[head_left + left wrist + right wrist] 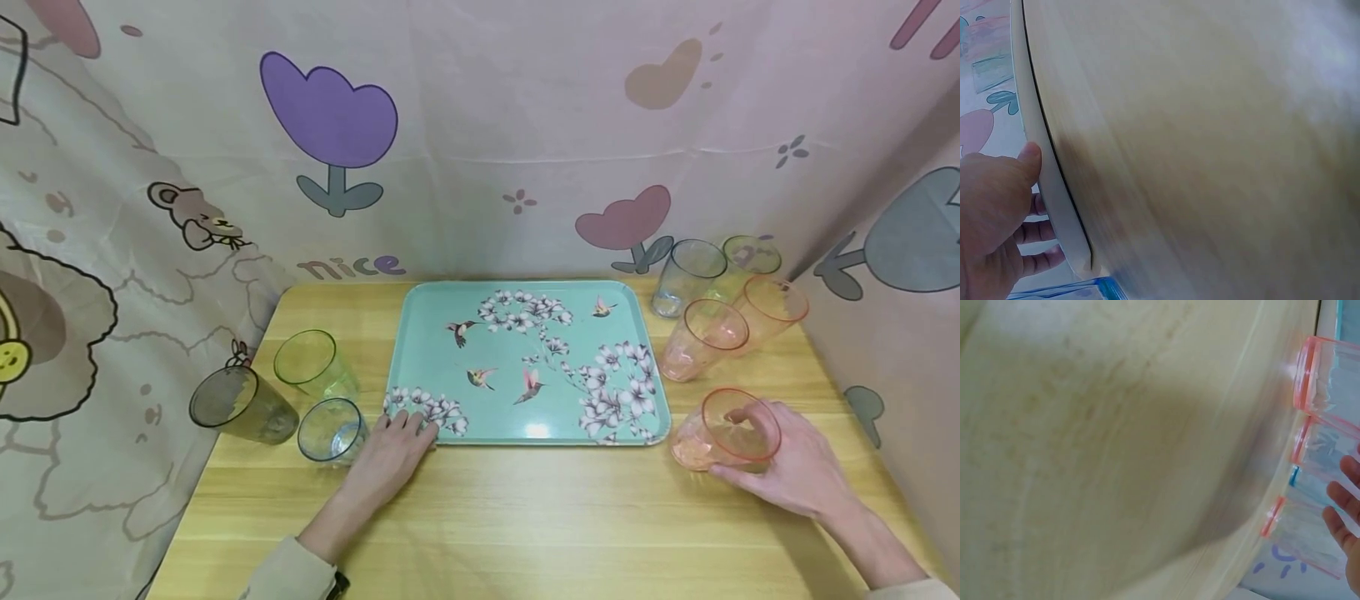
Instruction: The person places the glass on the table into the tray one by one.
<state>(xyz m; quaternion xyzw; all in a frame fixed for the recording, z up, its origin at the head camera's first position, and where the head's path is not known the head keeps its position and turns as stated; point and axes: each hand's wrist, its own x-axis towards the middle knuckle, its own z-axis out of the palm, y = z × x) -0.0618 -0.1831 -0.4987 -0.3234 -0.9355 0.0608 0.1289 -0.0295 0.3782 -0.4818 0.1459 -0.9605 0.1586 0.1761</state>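
A turquoise serving tray [480, 358] with birds and white flowers lies in the middle of the wooden table. At its near left corner, my left hand [397, 454] rests its fingers on the rim, thumb against the outer wall in the left wrist view. A blue-rimmed tumbler [332, 432] stands beside that hand. To the right of the tray, my right hand [802, 458] holds an orange-pink tumbler [693, 442], thumb on the near side and fingers around the far side. The right wrist view shows several of its spread fingers [1338, 528].
At left stand a green tumbler [318, 367] and a dark grey one [247, 408]. Back right are a clear dark-rimmed tumbler [678, 279], a yellow-green one [731, 279], a pink one [697, 342] and an orange one [776, 312]. A printed curtain [480, 125] hangs behind the table.
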